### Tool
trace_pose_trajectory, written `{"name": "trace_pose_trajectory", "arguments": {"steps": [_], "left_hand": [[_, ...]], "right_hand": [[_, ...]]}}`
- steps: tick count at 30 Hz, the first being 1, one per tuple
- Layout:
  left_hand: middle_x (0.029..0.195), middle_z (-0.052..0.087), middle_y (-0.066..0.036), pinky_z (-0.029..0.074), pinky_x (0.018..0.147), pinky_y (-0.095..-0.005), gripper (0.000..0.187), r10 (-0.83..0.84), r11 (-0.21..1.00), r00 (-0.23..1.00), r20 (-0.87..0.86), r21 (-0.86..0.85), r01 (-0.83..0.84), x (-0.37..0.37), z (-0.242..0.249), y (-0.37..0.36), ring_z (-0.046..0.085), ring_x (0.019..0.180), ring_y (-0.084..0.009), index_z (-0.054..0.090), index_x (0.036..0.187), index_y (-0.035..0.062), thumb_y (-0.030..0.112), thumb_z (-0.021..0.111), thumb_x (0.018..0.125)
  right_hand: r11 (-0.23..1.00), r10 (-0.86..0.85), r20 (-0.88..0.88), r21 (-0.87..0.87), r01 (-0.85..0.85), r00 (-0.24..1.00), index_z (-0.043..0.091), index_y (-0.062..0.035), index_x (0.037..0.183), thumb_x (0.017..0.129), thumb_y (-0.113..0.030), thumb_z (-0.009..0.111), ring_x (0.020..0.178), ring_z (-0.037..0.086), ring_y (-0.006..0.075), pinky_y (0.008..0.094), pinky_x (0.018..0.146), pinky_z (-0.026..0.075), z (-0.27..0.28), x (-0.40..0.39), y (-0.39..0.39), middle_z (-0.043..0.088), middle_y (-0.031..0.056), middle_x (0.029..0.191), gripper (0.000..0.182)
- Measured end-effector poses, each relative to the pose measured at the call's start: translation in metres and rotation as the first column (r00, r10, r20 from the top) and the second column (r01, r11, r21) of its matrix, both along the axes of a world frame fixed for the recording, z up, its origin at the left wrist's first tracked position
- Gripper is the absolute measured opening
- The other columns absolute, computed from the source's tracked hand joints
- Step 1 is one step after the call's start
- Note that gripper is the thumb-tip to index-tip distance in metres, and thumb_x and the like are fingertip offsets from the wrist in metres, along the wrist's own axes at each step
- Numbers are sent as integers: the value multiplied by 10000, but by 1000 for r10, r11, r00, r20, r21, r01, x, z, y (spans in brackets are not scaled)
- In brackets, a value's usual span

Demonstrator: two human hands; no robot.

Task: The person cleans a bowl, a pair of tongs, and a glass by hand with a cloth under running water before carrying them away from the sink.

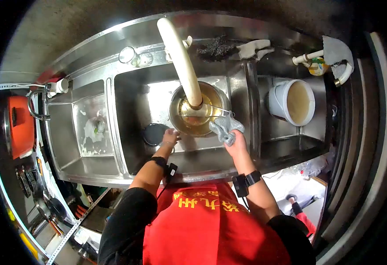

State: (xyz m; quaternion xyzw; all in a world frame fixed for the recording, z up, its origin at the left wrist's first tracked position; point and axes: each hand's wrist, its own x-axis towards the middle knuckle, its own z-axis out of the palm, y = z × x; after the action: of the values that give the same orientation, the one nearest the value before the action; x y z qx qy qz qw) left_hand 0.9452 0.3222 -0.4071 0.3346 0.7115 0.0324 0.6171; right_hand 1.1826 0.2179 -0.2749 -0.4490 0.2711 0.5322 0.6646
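Note:
A round metal pot (221, 98) with yellowish liquid stands in the middle basin, and a thin wire handle crosses over it. The thick cream tap spout (182, 62) reaches down over the pot. My right hand (237, 142) is closed on a grey cloth (227, 129), bunched up at the pot's right rim. On the other side, my left hand (171, 136) is at the pot's lower left, fingers apart and pointing toward its rim. A dark round dish (154, 134) lies on the basin floor just left of that hand.
A white bucket (278, 102) of cloudy liquid stands in the right basin. The left basin (65, 145) has white suds near its drain. A glass jar (128, 56), a dark scouring pad (217, 47) and pale cloths (251, 47) lie along the back ledge.

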Motion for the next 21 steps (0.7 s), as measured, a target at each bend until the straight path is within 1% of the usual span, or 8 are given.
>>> {"name": "trace_pose_trajectory", "arguments": {"steps": [3,8,10,12,14,16,18,21], "left_hand": [[902,601,-93,437,481,-262,334,158,983,945,286,-140,-122,-17,4,13,624,710,-201,439,1070,38,174,569,793],[849,614,-96,455,593,-309,200,-54,973,954,295,230,-16,-43,-4,22,613,719,-193,491,948,69,155,549,777],[846,612,-135,461,671,-358,196,-326,783,931,-164,505,363,-53,-11,23,604,752,-286,503,909,69,154,572,746],[852,586,-166,441,751,-390,185,-369,762,906,-205,492,422,-61,-8,18,554,834,-349,512,878,74,143,583,721],[867,554,-177,420,789,-408,196,-530,595,779,-334,508,623,-59,9,15,512,885,-361,510,865,77,135,595,698],[900,525,-187,408,803,-418,262,-509,647,819,-264,511,567,-53,25,21,494,895,-355,495,889,72,140,629,675],[913,519,-190,410,799,-419,365,-540,537,744,-394,519,665,-47,45,24,496,880,-362,473,939,52,147,669,646],[1029,515,-203,411,843,-401,501,-691,493,570,-444,288,821,-63,42,23,492,986,-344,451,1043,26,171,699,633]], "right_hand": [[999,-31,-67,-41,28,997,518,-49,913,739,-76,476,828,549,243,369,738,453,-13,1,-10,565,89,890,181],[999,-26,-109,-35,22,994,494,-50,955,765,-79,449,882,536,247,379,771,447,-22,-4,-20,550,94,952,197],[999,-29,-127,18,32,991,444,-23,1120,802,-48,400,1000,509,269,390,830,439,-30,-5,-23,516,126,1096,322],[998,-24,-145,58,33,989,446,-23,1118,801,-47,396,995,512,270,388,828,441,-38,-7,-24,519,127,1094,322],[994,-16,-159,103,33,987,447,-24,1117,800,-45,392,990,515,270,386,826,442,-30,-8,-17,522,128,1092,322],[999,-24,-91,-29,21,996,453,-26,1111,803,-52,383,976,524,267,380,812,448,1,-13,-5,527,124,1086,317],[999,-34,-99,-29,32,995,487,-40,1058,790,-63,396,961,532,255,375,801,451,3,-13,-5,550,113,1043,284],[996,-45,-124,70,54,991,497,-43,1048,794,-79,399,957,535,250,365,790,452,-6,-11,-9,555,109,1036,274]]}}
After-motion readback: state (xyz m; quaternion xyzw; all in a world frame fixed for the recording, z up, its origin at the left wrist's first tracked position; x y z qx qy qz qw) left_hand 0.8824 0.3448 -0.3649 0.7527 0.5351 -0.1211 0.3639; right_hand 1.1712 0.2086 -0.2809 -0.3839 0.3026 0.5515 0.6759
